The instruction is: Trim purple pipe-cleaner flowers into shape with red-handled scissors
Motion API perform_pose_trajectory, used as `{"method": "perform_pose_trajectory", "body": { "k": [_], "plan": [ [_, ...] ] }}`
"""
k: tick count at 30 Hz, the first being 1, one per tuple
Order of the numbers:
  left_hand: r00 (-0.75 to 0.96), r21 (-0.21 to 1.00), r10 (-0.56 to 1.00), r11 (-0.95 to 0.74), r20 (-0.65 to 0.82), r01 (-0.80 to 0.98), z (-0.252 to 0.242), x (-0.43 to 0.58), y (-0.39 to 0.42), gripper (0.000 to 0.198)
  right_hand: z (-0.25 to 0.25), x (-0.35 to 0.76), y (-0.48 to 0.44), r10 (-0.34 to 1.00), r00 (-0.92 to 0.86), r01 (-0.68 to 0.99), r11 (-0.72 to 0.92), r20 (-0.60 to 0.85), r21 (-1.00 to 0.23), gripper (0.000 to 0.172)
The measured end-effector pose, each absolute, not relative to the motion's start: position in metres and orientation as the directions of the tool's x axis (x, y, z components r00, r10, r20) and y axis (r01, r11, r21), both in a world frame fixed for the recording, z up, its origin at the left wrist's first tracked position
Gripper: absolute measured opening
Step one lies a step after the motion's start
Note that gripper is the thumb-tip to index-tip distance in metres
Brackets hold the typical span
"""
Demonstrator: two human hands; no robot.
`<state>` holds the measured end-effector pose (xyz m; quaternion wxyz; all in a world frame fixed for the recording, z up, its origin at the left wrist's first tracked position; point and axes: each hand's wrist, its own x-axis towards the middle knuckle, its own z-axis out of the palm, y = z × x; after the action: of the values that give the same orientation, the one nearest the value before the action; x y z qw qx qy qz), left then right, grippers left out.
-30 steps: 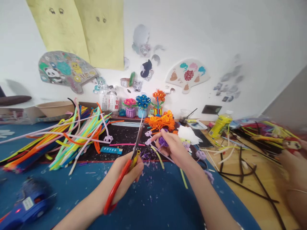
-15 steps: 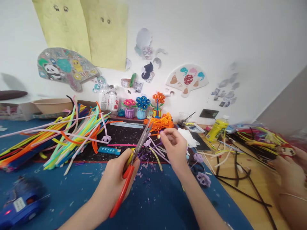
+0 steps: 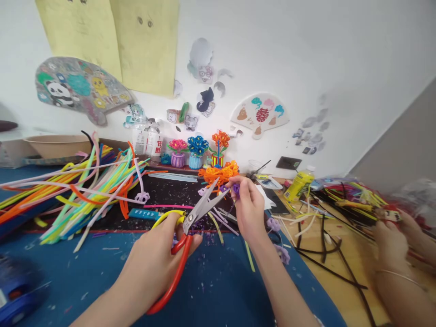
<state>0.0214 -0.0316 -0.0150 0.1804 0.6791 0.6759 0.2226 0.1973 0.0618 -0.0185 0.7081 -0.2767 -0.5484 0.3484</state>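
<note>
My left hand [image 3: 153,254] is closed around the handles of a pair of scissors [image 3: 174,286], one handle red and one yellow. The blades stand apart and point up to the right, one tip close to my right hand [image 3: 250,211]. Between the fingers of that hand is a small dark purple pipe cleaner flower [image 3: 235,189]; part of it is hidden by the fingers. Beneath, purple fuzz clippings are scattered on the blue mat [image 3: 218,290] and black board. Light purple pipe cleaner flowers [image 3: 282,254] lie beside my right wrist.
Bundles of coloured pipe cleaners [image 3: 98,190] lie at left, with a blue glue gun [image 3: 15,290] in front. Orange pipe cleaner flowers [image 3: 220,172] and small flower pots [image 3: 195,161] stand behind. At right are a yellow bottle [image 3: 299,184] and another person's hands [image 3: 391,240].
The scissor blades have spread wider, with a tip now closer to the right hand. My right hand has turned, showing more of the purple flower. The whole view has shifted slightly.
</note>
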Motion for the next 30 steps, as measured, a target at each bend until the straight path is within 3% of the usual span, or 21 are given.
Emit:
{"method": "perform_pose_trajectory", "body": {
  "k": [8,16,30],
  "plan": [
    [0.030,0.426,0.999,-0.021,-0.014,0.905,-0.019,0.031,-0.034,0.026,-0.013,0.188,0.053,0.827,0.159,-0.404,0.553,0.539,-0.729,0.025],
    [0.040,0.322,0.999,-0.041,0.012,0.946,-0.024,0.027,-0.031,0.030,-0.008,0.185,0.045,0.847,0.062,-0.462,0.493,0.527,-0.737,0.023],
    [0.084,0.318,0.996,-0.084,0.014,0.944,-0.028,0.025,-0.028,0.029,-0.004,0.185,0.044,0.884,0.027,-0.644,0.373,0.468,-0.668,0.013]
  ]
}}
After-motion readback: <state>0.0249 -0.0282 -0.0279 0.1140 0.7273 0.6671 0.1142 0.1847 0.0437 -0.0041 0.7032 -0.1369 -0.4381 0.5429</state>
